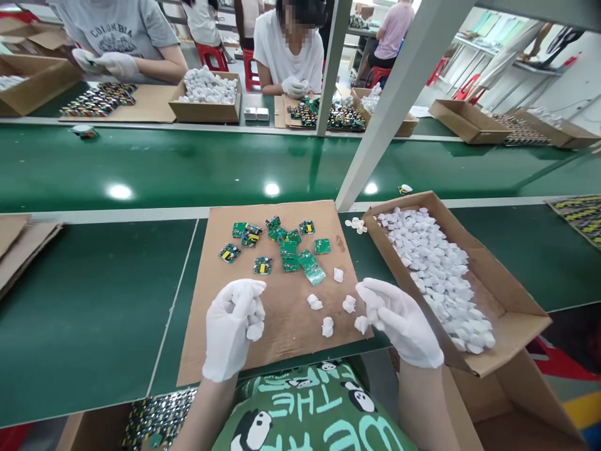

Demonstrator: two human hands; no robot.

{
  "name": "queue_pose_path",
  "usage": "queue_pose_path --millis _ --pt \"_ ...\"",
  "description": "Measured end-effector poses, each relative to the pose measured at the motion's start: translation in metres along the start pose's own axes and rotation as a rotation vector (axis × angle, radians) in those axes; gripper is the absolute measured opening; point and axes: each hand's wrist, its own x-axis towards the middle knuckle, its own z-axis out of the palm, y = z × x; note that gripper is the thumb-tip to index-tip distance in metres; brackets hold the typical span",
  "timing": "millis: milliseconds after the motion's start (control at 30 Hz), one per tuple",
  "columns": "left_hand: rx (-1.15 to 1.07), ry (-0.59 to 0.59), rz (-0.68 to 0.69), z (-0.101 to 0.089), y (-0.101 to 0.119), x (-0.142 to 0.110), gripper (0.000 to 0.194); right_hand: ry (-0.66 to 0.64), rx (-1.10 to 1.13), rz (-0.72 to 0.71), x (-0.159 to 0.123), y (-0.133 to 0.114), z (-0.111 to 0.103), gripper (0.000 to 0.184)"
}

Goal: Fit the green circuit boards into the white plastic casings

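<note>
My left hand (233, 327), in a white glove, is curled round several small white plastic shells (255, 322) above the near edge of a cardboard sheet (282, 313). My right hand (399, 321), also gloved, hovers at the sheet's right edge with fingers bent, beside a loose white shell (361, 324); whether it grips one is unclear. More white shells (327, 326) lie loose between my hands. A cluster of small green circuit boards (282, 246) lies on the far half of the sheet.
A cardboard box (498, 294) full of white shells stands to my right. A green conveyor belt (188, 169) runs across behind the sheet. Across it, two gloved co-workers (291, 56) handle boards and boxes. A slanted metal post (375, 131) rises beside the box.
</note>
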Motion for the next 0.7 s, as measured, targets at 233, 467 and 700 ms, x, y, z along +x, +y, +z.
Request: queue_pose_path --millis 233,467,700 --pt "0.028 -0.044 -0.03 0.014 0.003 0.006 0.025 -0.059 -0.187 0.054 0.01 -0.01 0.0 0.042" --pt "0.043 -0.146 -0.125 0.027 -0.002 -0.009 0.037 0.02 -1.234 -0.387 0.03 0.021 0.012 0.01" --pt "0.048 -0.279 -0.277 0.024 -0.014 -0.032 0.041 -0.035 -1.424 -0.582 0.048 0.043 0.006 0.012"
